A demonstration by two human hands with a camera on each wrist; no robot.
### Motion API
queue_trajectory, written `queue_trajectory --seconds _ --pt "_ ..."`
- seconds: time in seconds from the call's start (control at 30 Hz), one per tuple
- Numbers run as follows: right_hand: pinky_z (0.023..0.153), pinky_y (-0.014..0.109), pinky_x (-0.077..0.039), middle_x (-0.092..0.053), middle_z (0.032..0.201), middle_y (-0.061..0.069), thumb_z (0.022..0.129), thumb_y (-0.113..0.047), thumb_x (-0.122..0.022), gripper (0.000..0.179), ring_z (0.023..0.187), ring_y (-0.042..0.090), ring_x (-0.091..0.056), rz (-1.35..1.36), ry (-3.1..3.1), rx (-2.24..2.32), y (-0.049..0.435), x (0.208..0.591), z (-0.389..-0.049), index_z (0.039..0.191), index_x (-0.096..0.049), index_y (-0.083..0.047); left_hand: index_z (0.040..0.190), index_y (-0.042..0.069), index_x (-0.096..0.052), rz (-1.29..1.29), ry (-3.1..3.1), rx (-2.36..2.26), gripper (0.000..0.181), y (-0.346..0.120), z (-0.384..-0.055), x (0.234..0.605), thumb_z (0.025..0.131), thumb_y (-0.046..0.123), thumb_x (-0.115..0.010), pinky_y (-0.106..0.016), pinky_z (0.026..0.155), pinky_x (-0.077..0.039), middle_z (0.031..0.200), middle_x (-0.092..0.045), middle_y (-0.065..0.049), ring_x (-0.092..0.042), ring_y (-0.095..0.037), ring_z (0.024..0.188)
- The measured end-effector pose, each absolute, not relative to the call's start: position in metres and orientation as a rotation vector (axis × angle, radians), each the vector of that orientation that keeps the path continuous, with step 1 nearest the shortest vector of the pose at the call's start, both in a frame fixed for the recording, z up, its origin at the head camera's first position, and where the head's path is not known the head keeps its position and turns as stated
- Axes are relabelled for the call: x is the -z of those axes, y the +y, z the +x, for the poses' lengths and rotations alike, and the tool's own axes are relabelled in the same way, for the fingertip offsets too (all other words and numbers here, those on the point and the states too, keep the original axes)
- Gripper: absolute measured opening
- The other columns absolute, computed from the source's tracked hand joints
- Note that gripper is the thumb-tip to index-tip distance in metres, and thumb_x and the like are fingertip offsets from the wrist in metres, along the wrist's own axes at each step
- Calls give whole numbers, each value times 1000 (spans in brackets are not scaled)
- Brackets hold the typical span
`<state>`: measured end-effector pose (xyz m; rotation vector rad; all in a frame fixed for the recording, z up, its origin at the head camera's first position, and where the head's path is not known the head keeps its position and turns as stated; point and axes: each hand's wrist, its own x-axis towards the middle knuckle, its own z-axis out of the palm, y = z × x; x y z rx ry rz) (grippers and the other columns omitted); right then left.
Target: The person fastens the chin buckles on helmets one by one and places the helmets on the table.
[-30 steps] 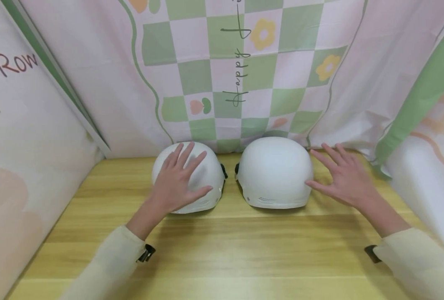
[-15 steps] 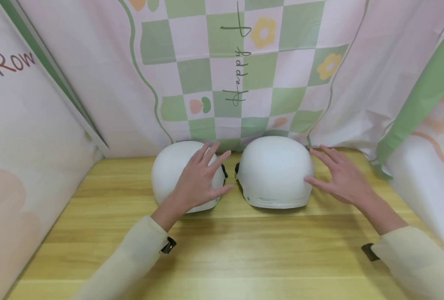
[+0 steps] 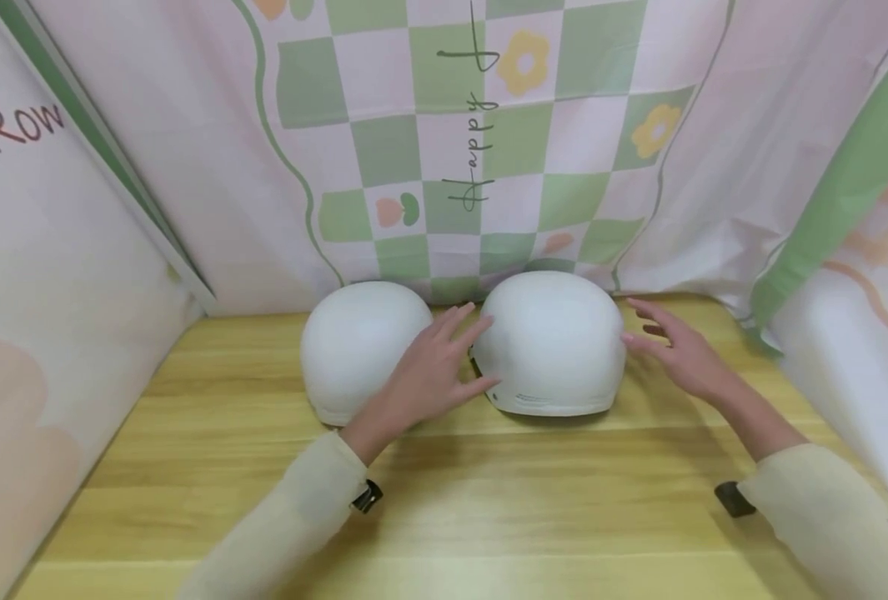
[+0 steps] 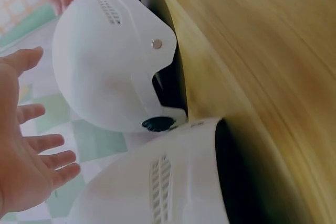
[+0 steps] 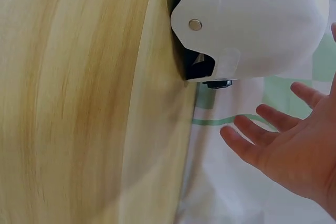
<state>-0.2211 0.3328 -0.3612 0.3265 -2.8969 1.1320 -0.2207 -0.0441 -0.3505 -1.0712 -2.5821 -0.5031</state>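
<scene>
Two white helmets stand side by side at the back of the table. My left hand [image 3: 428, 371] hovers with spread fingers over the gap between them, its fingertips overlapping the left edge of the right helmet [image 3: 556, 346] in the head view. Part of the left helmet [image 3: 361, 342] lies behind that hand. On the other side, my right hand [image 3: 679, 350] is beside the right helmet's right edge, fingers loosely bent. In the right wrist view, bare space shows between its fingers [image 5: 252, 129] and the helmet shell [image 5: 262, 30]. Neither hand holds anything.
The wooden table [image 3: 489, 500] runs from the helmets toward me. A curtain with green checks [image 3: 451, 150] hangs right behind the helmets. Printed cloth walls stand at the left [image 3: 53, 292] and right [image 3: 864, 350].
My left hand has moved right, from over the left helmet to the left edge of the right helmet. The right hand has shifted slightly, its fingers drawing closer together. Both helmets stay in place.
</scene>
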Motion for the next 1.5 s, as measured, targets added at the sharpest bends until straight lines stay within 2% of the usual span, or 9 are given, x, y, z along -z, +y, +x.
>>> queue_trajectory --seconds 0.27,0.53,0.63,0.77,0.83,0.9,1.0,1.13,1.5 --pt "105 77 -34 -21 158 44 110 -39 -47 76 138 66 -30 254 -2901 -1314 335 365 -227 165 -12 -1 162 15 -36 -955 -2762 764 78 -30 -226 353 99 50 -66 -54 118 -36 163 -36 -19 -39 -38 147" --pt "109 72 -35 -18 159 44 112 -39 -35 73 141 63 -29 227 -2836 -1573 337 372 -235 162 -7 6 162 11 -33 -802 -2814 1086 75 -20 -234 356 104 50 -59 -47 121 -34 163 -37 -14 -37 -31 149" --pt "106 55 -49 -16 160 42 113 -43 -31 74 141 62 -30 197 -2808 -1699 340 374 -238 162 -6 7 163 10 -31 -743 -2818 1234 74 -19 -234 356 105 49 -56 -49 122 -32 165 -35 -13 -34 -30 151" --pt "93 30 -55 -20 160 41 113 -47 -30 77 131 42 -51 155 -2771 -1814 345 379 -241 162 -7 7 164 12 -27 -698 -2821 1400 75 -15 -235 357 106 49 -54 -53 122 -28 167 -30 -14 -28 -32 154" --pt "94 31 -56 -23 159 41 112 -50 -30 78 122 24 -57 135 -2763 -1852 346 380 -242 162 -8 6 165 13 -26 -672 -2822 1466 75 -13 -236 360 106 49 -54 -54 123 -27 168 -28 -14 -26 -32 155" --pt "96 32 -55 -22 160 40 111 -52 -30 80 118 16 -57 130 -2757 -1902 346 380 -243 162 -7 5 165 14 -26 -633 -2819 1524 75 -10 -238 362 106 50 -54 -54 123 -27 168 -28 -14 -25 -32 155" --pt "98 33 -54 -19 161 41 110 -54 -30 82 130 35 -53 136 -2745 -1983 343 379 -245 163 -4 3 164 13 -28 -550 -2799 1629 75 -6 -241 366 105 50 -56 -53 123 -28 168 -29 -14 -26 -32 155" --pt "99 32 -53 -10 163 40 110 -55 -28 83 144 59 -29 129 -2716 -2084 341 378 -247 164 3 1 164 15 -30 -377 -2752 1822 78 1 -244 369 103 52 -59 -54 122 -29 168 -29 -12 -27 -31 155" --pt "88 24 -53 -2 166 35 109 -52 -36 85 146 56 -20 98 -2616 -2240 333 381 -253 165 10 -8 162 26 -35 30 -2582 2206 79 13 -257 371 96 54 -68 -57 121 -30 169 -28 -9 -32 -34 152"
